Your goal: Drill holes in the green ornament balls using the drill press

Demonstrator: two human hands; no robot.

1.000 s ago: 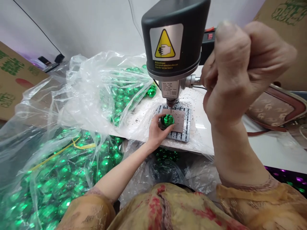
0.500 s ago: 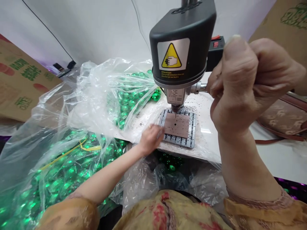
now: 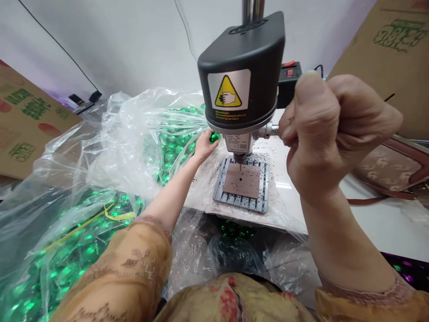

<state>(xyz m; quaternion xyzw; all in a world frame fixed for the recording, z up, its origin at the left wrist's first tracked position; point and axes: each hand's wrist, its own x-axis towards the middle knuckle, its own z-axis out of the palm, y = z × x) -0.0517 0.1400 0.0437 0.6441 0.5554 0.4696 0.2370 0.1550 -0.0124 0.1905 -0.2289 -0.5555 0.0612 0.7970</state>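
Observation:
My left hand reaches to the mouth of a clear plastic bag, its fingers closed round a shiny green ball. In the foreground on the right, my right hand is wrapped in a fist on the feed handle of a black drill press; the grip itself is hidden by the fingers. The thin drill bit points down above a brown square board with a small dark hole. Beneath the board lies a slotted metal base plate, sprinkled with dark shavings.
Clear plastic bags full of green balls spread over the left side and below the table edge. Cardboard boxes flank both sides. On the white table at right rests a brown patterned bag with a strap.
My left hand has moved from beside the board up and away to the green ball and closed on it. My right hand stays on the handle. The view has shifted slightly.

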